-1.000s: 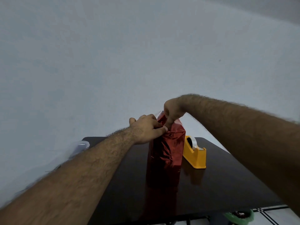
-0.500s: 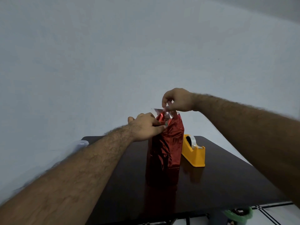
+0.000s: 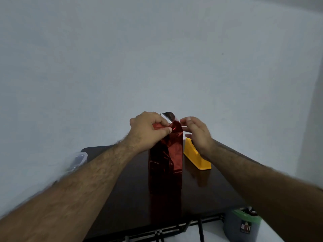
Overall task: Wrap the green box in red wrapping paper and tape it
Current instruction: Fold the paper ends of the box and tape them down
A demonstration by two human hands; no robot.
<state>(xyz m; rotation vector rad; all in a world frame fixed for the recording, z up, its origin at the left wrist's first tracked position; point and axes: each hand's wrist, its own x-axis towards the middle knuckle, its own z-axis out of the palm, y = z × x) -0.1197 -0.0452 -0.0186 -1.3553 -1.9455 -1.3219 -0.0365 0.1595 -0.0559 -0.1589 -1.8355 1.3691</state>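
While hands point(image 3: 172, 132) fold paper, red-wrapped box point(image 3: 166, 163) stands upright.

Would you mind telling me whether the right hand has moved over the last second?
Yes. The right hand has dropped from above the wrapped box to its right side, now in front of the yellow dispenser.

Dim, flat, cool light with no plain source. The dark table point(image 3: 209, 189) shows glossy reflections (red and yellow smears). Forearms at the near corners look blurred and stretched by wide-angle distortion.
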